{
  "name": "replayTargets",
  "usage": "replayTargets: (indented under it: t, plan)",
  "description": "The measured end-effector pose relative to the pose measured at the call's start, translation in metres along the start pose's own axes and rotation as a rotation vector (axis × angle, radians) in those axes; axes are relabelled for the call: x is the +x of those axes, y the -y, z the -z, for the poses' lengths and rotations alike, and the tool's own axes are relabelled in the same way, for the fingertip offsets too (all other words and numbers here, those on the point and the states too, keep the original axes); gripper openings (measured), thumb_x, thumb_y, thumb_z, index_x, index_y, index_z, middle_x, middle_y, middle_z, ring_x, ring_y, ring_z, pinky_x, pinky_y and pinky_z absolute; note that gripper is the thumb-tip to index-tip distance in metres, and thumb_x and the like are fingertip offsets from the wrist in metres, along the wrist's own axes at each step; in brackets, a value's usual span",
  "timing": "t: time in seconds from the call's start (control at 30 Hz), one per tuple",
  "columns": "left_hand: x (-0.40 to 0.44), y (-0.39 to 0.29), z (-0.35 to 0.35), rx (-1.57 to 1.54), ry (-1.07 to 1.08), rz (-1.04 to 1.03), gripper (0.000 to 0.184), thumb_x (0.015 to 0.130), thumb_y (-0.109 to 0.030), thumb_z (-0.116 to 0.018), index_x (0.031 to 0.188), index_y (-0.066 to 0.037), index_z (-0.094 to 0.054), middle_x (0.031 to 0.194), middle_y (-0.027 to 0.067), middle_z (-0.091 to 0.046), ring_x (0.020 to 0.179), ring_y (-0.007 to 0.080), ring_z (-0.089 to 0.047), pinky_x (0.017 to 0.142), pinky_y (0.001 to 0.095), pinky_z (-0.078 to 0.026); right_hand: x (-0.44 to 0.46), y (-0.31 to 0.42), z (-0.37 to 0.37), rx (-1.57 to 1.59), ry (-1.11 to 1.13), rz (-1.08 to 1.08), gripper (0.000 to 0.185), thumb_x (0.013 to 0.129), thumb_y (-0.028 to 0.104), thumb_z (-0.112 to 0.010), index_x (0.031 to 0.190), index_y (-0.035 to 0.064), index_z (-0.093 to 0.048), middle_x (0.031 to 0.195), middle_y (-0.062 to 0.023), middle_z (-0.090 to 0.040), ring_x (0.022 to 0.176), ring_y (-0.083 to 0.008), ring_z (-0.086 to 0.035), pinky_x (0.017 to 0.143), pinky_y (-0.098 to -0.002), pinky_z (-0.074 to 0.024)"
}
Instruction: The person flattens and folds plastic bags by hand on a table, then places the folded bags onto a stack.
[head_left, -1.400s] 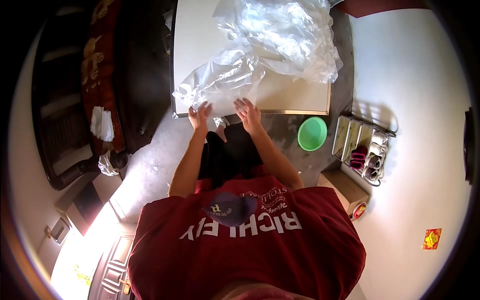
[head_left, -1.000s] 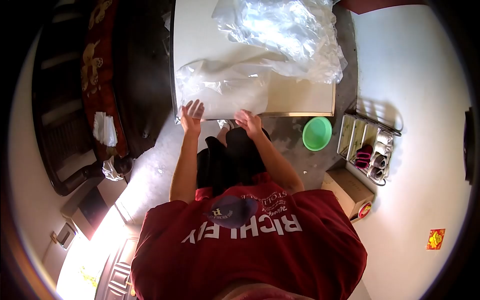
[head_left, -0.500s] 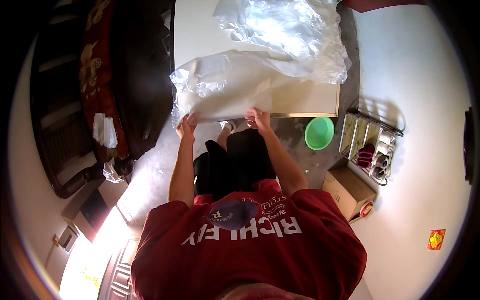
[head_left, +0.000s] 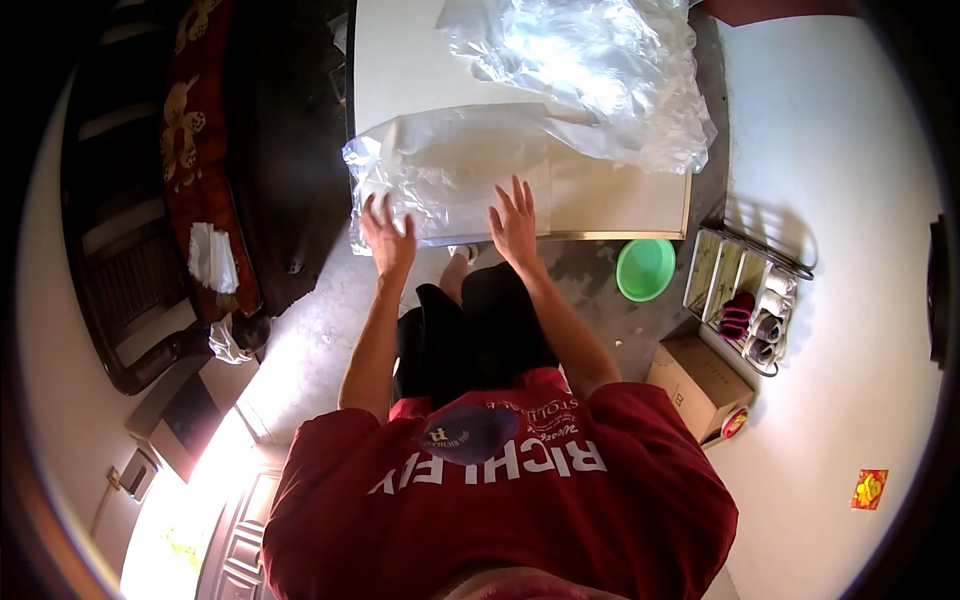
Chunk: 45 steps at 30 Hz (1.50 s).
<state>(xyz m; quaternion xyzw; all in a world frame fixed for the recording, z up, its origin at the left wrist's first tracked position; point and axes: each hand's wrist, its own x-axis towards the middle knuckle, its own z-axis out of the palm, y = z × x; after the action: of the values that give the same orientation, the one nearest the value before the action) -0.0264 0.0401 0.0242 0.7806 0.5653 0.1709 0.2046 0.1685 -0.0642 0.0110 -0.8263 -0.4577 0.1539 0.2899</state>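
Wearing "RICH…"-lettered shirt [head_left: 500, 520], hands [head_left: 514, 230] over plastic [head_left: 465, 150]

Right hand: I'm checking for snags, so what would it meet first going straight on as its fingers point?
Probably the flattened clear plastic on the table, just ahead of the right hand; depth is unclear, so they may be touching.

Harsh daylight at lower left, gloom at upper left, all through a strongly curving wide lens.
The doorway [head_left: 170, 535] burns out to white, and a pale streak crosses the floor [head_left: 305, 360]. At top centre, the plastic film [head_left: 590, 70] gives off bluish-white glare, its brightest folds washed out. The wooden bench [head_left: 125, 290] loses detail in darkness, while soft barred shadows fall on the wall [head_left: 840, 330] at right. Straight lines bow toward the edges, and the corners fade to black.
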Motion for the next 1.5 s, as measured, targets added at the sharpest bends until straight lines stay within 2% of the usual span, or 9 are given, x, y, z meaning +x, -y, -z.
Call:
replayTargets:
  t: [0.07, 0.2, 0.43, 0.57, 0.7, 0.87, 1.07, 1.23, 1.5]
  plan:
    - [0.014, 0.002, -0.023, 0.047, 0.174, -0.136, 0.059, 0.085, -0.024, -0.052, 0.137, -0.009, -0.029, 0.144, 0.0173, -0.018, 0.134, 0.0377, -0.012, 0.107, 0.0513, -0.013, 0.005, -0.011, -0.014, -0.170, 0.194, 0.025, 0.056, 0.085, 0.022, -0.055, 0.136, 0.0118, -0.033, 0.146, -0.0137, -0.015, 0.133, -0.0403, -0.012, 0.102, -0.0543, -0.0238]
    - [0.047, 0.030, -0.046, 0.087, 0.248, -0.203, 0.057, 0.087, -0.022, -0.050, 0.138, -0.009, -0.027, 0.145, 0.0150, -0.017, 0.133, 0.0377, -0.015, 0.105, 0.0523, -0.017, 0.000, -0.043, -0.013, -0.399, 0.226, 0.120, 0.061, 0.084, 0.029, -0.051, 0.139, 0.0151, -0.027, 0.146, -0.0117, -0.018, 0.133, -0.0335, -0.019, 0.103, -0.0518, -0.0234]
    - [0.078, 0.035, -0.030, 0.219, 0.056, -0.208, 0.051, 0.086, -0.021, -0.049, 0.130, 0.001, -0.035, 0.144, 0.0180, -0.020, 0.133, 0.0361, -0.017, 0.106, 0.0510, -0.016, 0.004, -0.034, 0.013, -0.248, 0.266, 0.115, 0.059, 0.081, 0.019, -0.054, 0.136, 0.0148, -0.032, 0.145, -0.0124, -0.019, 0.132, -0.0367, -0.018, 0.104, -0.0526, -0.0193]
    - [0.064, 0.022, -0.043, 0.233, 0.259, -0.355, 0.059, 0.089, -0.029, -0.048, 0.139, -0.012, -0.024, 0.146, 0.0130, -0.016, 0.134, 0.0359, -0.013, 0.106, 0.0516, -0.014, -0.001, -0.033, 0.005, -0.308, 0.172, 0.099, 0.059, 0.082, 0.019, -0.053, 0.136, 0.0153, -0.031, 0.144, -0.0124, -0.020, 0.131, -0.0382, -0.020, 0.103, -0.0524, -0.0224]
    - [0.064, 0.026, -0.048, 0.226, 0.320, -0.328, 0.063, 0.086, -0.032, -0.052, 0.140, -0.014, -0.024, 0.146, 0.0132, -0.015, 0.134, 0.0371, -0.013, 0.106, 0.0515, -0.014, 0.001, -0.045, 0.008, -0.349, 0.247, 0.073, 0.063, 0.081, 0.022, -0.056, 0.137, 0.0161, -0.029, 0.144, -0.0122, -0.020, 0.130, -0.0374, -0.022, 0.101, -0.0522, -0.0264]
    - [0.064, 0.006, -0.052, 0.191, 0.285, -0.307, 0.063, 0.084, -0.027, -0.054, 0.137, -0.006, -0.027, 0.146, 0.0150, -0.013, 0.134, 0.0377, -0.010, 0.106, 0.0528, -0.014, 0.010, -0.042, 0.010, -0.214, 0.227, 0.000, 0.056, 0.081, 0.020, -0.057, 0.132, 0.0110, -0.037, 0.141, -0.0177, -0.026, 0.127, -0.0387, -0.027, 0.100, -0.0492, -0.0284]
    - [0.023, -0.050, -0.065, -0.091, 0.477, -0.304, 0.056, 0.080, -0.017, -0.056, 0.131, -0.003, -0.037, 0.143, 0.0171, -0.022, 0.133, 0.0344, -0.019, 0.105, 0.0514, -0.017, -0.003, -0.043, 0.023, 0.064, -0.049, -0.101, 0.045, 0.081, 0.015, -0.056, 0.123, 0.0029, -0.045, 0.127, -0.0248, -0.041, 0.120, -0.0403, -0.037, 0.099, -0.0452, -0.0309]
    - [-0.006, -0.101, -0.076, -0.343, 0.492, -0.246, 0.030, 0.081, -0.016, -0.057, 0.107, -0.001, -0.056, 0.115, 0.0189, -0.055, 0.108, 0.0338, -0.052, 0.092, 0.0372, -0.041, -0.002, -0.063, 0.038, 0.122, -0.050, -0.220, 0.041, 0.080, 0.012, -0.056, 0.118, -0.0001, -0.049, 0.122, -0.0232, -0.048, 0.116, -0.0377, -0.042, 0.098, -0.0414, -0.0341]
    - [0.023, -0.205, -0.094, -0.419, 0.477, -0.223, 0.026, 0.080, -0.016, -0.057, 0.100, 0.000, -0.060, 0.099, 0.0185, -0.062, 0.095, 0.0333, -0.059, 0.084, 0.0379, -0.045, 0.017, -0.097, 0.078, 0.219, -0.242, -0.388, 0.034, 0.079, 0.011, -0.056, 0.110, -0.0045, -0.054, 0.112, -0.0237, -0.055, 0.107, -0.0372, -0.050, 0.093, -0.0400, -0.0394]
